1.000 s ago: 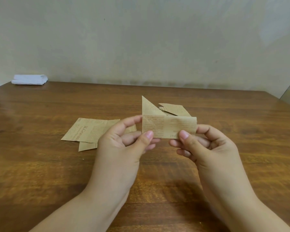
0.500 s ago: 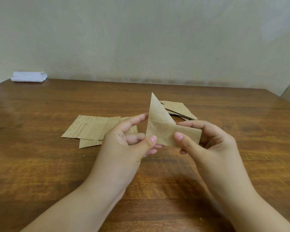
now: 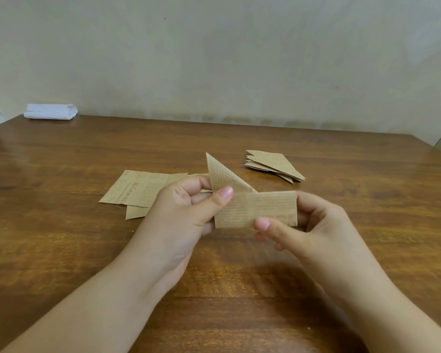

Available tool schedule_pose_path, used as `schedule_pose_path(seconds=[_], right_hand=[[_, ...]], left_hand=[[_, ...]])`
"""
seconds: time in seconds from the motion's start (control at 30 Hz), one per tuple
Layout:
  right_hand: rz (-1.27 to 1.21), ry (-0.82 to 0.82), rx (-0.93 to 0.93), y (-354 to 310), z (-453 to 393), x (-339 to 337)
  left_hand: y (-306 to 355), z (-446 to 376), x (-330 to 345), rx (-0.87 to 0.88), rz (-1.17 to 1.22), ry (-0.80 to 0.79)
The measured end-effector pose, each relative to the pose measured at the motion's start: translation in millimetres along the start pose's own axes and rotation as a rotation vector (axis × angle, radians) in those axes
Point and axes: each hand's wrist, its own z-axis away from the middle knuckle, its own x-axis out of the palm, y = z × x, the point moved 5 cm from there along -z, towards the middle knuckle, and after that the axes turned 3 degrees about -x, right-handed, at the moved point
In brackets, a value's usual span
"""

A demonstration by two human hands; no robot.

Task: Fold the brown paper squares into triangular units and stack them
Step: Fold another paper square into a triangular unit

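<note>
Left hand [image 3: 186, 207] pinched the near-left end of the folded paper strip [image 3: 256, 208], its thumb pressed flat on the front face and its fingers curled behind. Off to its left, the unfolded brown paper squares [image 3: 135, 189] lay flat on the wooden table [image 3: 61, 250], overlapping one another, with printed lettering showing on the top sheet and the hand hiding their right edge. Far back at the table's left corner a folded white cloth [image 3: 50, 115] sat against the wall [image 3: 214, 59].

At the strip's left end, a triangular flap [image 3: 220, 174] stood up from the fold, its point toward the wall, just above the left thumb. The strip itself was held above the table, running level between the two hands, with faint lines of print across it.

On the strip's right end the right hand [image 3: 316, 230] was clamped, thumb on the lower front edge and fingers wrapped behind. Beyond that hand, well apart from it, the stack of finished triangular units [image 3: 274, 165] rested on the table, several layers fanned slightly at their edges.
</note>
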Motion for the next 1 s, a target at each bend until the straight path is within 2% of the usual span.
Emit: schedule_pose_path(seconds=[0.13,0.23,0.27,0.33,0.4,0.47,0.53,0.57,0.63,0.8,1.0], right_hand=[[0.084,0.035,-0.198,-3.4,-2.0,-7.3],[0.262,0.028,-0.453,-16.3,3.7,-13.2],[0.317,0.008,-0.508,-19.7,5.8,-12.1],[0.405,-0.030,-0.558,-21.5,8.2,-9.4],[0.467,-0.030,-0.583,-20.9,8.7,-7.7],[0.414,0.031,-0.502,-18.2,7.2,-11.5],[0.192,0.111,-0.321,-13.1,4.9,-18.5],[0.079,0.128,-0.250,-11.6,4.2,-20.2],[0.006,0.107,-0.177,-12.2,3.3,-18.1],[-0.042,0.011,-0.160,-17.9,4.8,-5.3],[-0.109,0.041,-0.120,-14.1,4.2,-6.6]], left_hand=[[14.0,2.6,6.3,0.010,0.142,-0.223],[9.3,-0.2,-3.1,-0.145,0.325,-0.244],[7.7,0.7,-2.8,-0.206,0.318,-0.276],[2.3,4.4,2.6,-0.268,0.119,-0.345],[-1.8,5.9,4.5,-0.233,-0.089,-0.309],[1.0,5.4,4.6,-0.134,-0.151,-0.195],[7.4,6.2,4.5,-0.035,-0.136,-0.108],[9.4,5.7,3.0,0.009,-0.122,-0.070],[13.3,6.4,3.0,0.088,-0.111,-0.037],[16.2,9.5,7.4,0.230,-0.193,-0.050],[14.7,10.8,8.1,0.317,-0.251,-0.063]])
